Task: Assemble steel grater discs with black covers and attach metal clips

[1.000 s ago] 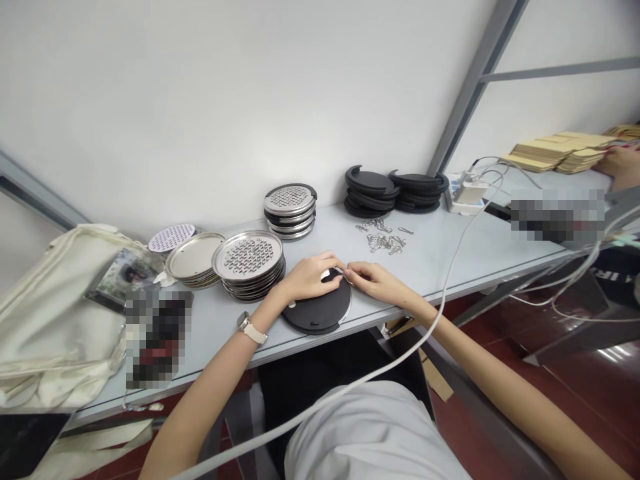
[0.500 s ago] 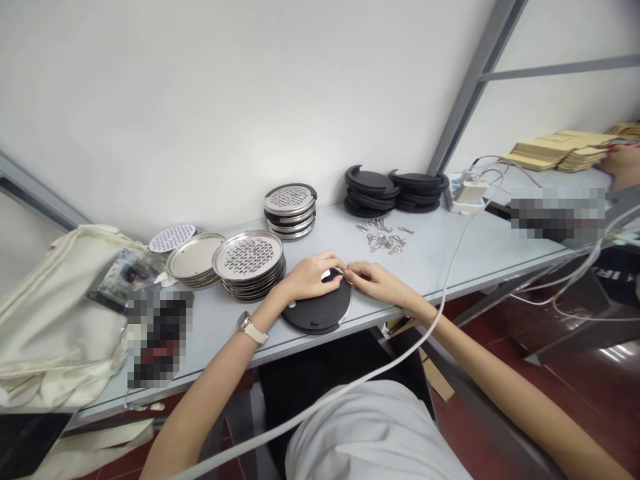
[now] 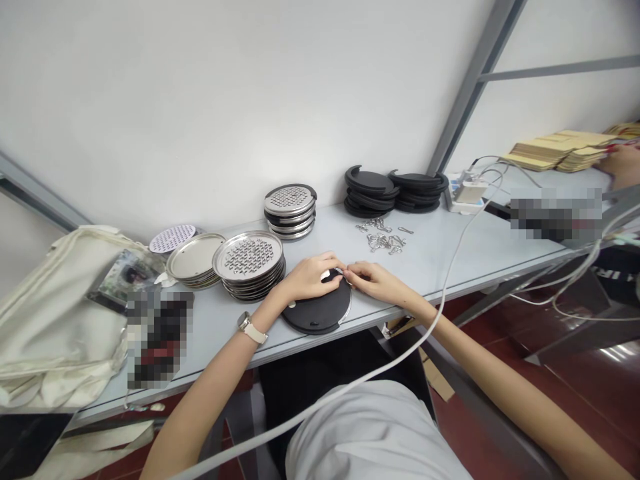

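A round black disc (image 3: 320, 310) with a thin silvery edge at its right lies near the table's front edge. Across its far part my left hand (image 3: 316, 275) is closed on it, with thumb and fingers near the far right rim. My right hand (image 3: 373, 281) pinches at that same rim, its fingertips almost meeting the left ones. Something small and shiny shows between them, too small to name. Beyond the hands lie several small wire clips (image 3: 385, 241). Left of my left hand stands a stack of metal grater discs (image 3: 250, 257).
At the back are another grater stack (image 3: 290, 200) and black disc stacks (image 3: 373, 183). Plain metal plates (image 3: 195, 257) and a cream cloth bag (image 3: 55, 300) lie left. A white cable (image 3: 445, 293) crosses before my right forearm. Another person's hand (image 3: 625, 163) touches cardboard pieces (image 3: 560, 148).
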Available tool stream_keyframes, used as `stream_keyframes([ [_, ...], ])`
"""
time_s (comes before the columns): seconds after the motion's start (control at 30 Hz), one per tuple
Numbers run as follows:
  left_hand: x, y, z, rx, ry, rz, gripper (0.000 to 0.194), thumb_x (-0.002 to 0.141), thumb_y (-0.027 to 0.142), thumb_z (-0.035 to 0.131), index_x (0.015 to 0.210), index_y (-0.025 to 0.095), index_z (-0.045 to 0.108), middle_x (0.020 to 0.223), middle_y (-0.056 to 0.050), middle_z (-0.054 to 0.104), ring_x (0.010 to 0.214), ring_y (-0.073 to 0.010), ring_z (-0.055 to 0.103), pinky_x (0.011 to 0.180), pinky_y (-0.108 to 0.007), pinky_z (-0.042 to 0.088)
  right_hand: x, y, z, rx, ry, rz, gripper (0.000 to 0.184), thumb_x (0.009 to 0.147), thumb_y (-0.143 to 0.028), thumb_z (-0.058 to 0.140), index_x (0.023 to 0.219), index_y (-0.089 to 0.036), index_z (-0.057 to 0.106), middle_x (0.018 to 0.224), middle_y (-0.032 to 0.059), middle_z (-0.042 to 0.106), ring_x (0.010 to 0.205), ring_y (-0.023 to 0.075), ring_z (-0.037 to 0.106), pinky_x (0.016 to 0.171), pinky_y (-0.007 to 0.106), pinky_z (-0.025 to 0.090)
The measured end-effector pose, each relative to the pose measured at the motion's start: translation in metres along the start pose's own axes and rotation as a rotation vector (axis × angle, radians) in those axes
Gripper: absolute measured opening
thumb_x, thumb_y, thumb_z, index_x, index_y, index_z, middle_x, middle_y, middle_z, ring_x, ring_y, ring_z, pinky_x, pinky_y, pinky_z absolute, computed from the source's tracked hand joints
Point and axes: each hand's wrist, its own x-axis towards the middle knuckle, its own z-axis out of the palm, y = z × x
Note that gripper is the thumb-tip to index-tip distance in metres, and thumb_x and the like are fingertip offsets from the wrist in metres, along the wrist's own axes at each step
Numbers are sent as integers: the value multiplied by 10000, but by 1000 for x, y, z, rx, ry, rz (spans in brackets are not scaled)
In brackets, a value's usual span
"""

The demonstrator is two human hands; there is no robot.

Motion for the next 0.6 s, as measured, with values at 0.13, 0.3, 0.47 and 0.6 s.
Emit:
stream_keyframes([
  [0.13,1,-1,0,1,2,3,221,862,252,509,1039,211,634,1011,-36,618,857,-151,609,783,-259,471,0,0,0,2,3,8,439,959,-463,338,665,-176,493,630,-7,498,590,125,447,593,260,343],
  [0.3,1,-1,0,-2,3,8,218,862,249,512,1038,203,633,1008,-39,616,859,-151,609,779,-255,472,0,-1,0,2,0,11,436,961,-461,335,668,-176,487,627,-11,480,590,124,441,591,258,339],
  [0.47,1,-1,0,-11,14,14,214,858,239,513,1034,202,630,1017,-41,618,883,-155,608,806,-267,478,0,-1,0,5,8,16,434,955,-465,342,666,-177,490,622,-12,480,583,123,431,580,258,334],
  [0.6,1,-1,0,-22,21,28,207,855,226,509,1037,202,606,1030,-40,627,929,-163,606,825,-275,477,0,-1,0,13,5,6,428,954,-461,348,672,-175,498,627,-9,493,588,124,440,585,259,340],
])
